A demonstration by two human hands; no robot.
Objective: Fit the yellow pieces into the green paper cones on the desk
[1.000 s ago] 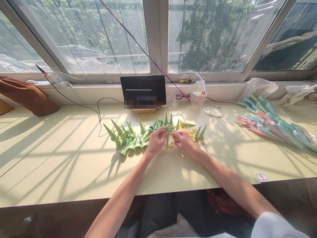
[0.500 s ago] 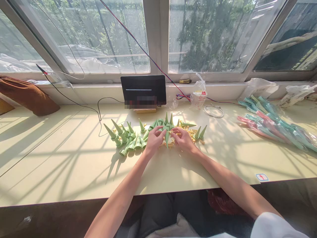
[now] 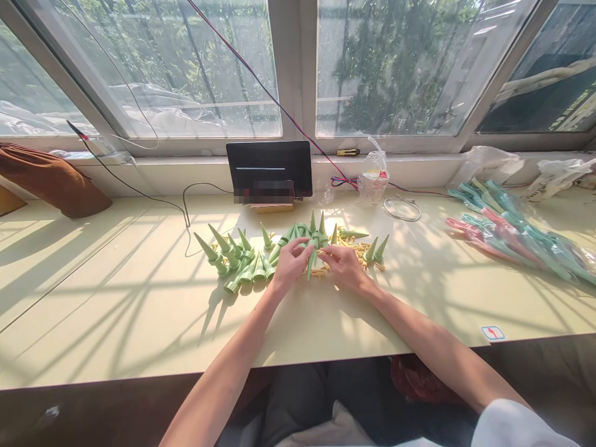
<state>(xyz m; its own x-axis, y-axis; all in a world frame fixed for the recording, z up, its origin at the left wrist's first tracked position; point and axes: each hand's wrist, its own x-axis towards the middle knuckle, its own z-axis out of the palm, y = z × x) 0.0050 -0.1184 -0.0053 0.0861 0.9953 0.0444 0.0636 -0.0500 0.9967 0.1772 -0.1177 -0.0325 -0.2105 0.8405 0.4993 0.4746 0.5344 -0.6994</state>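
Note:
Both my hands meet at the middle of a pale yellow table (image 3: 139, 310). My left hand (image 3: 289, 266) pinches a green cone-shaped spike (image 3: 311, 263) that points down toward me. My right hand (image 3: 345, 266) has its fingers closed on the same spike's upper end, where a small yellow piece seems to sit. Around them lie several more green spikes (image 3: 235, 259) and a scatter of small yellow parts (image 3: 358, 251).
A dark tablet (image 3: 269, 169) stands on a wooden stand behind the pile, with cables (image 3: 186, 205) running left. A small plastic bag (image 3: 373, 175) and a coiled white cable (image 3: 402, 210) lie to the right. Bagged teal and pink items (image 3: 507, 231) fill the far right. A brown bag (image 3: 51, 180) sits far left.
The green spike between my hands has tilted and shifted slightly left; my fingers have moved a little on it. Everything else is as before.

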